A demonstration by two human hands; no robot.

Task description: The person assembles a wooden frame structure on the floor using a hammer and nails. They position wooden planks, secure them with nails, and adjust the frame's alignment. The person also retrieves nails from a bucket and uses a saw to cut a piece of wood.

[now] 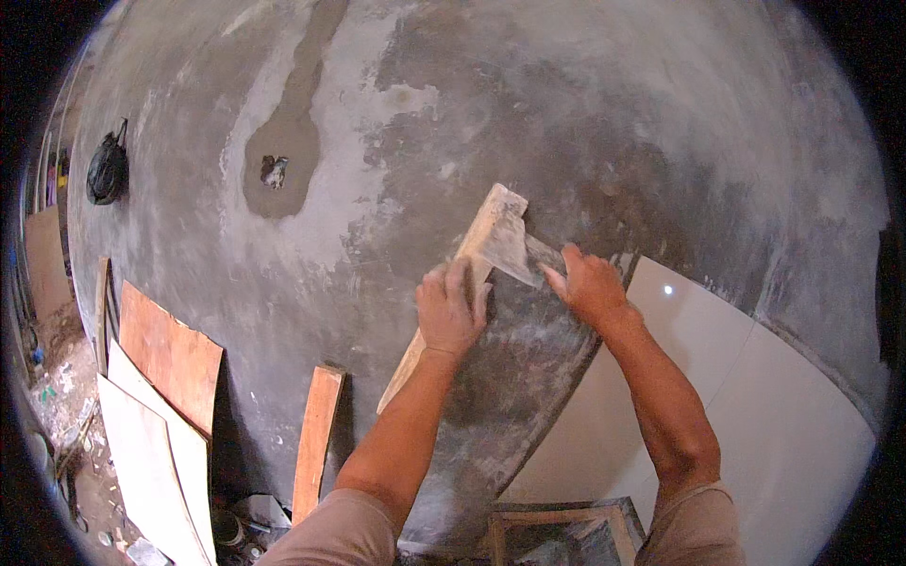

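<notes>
My left hand (453, 307) is wrapped round a long, pale wooden strip (404, 375), which slants from lower left to upper right in front of the wall. My right hand (593, 286) grips the short grey handle of what looks like a hatchet (510, 250). The hatchet's broad, flared, dusty blade lies against the upper end of the strip, just above my left hand. Whether the edge bites into the wood I cannot tell.
A grey plastered wall (406, 170) with a patched hole (274, 172) fills the view. White tiles (717, 377) cover its lower right. A brown board (170, 344), white panels (151, 462) and a plank (317, 439) lean at lower left. A black bag (109, 172) hangs at far left.
</notes>
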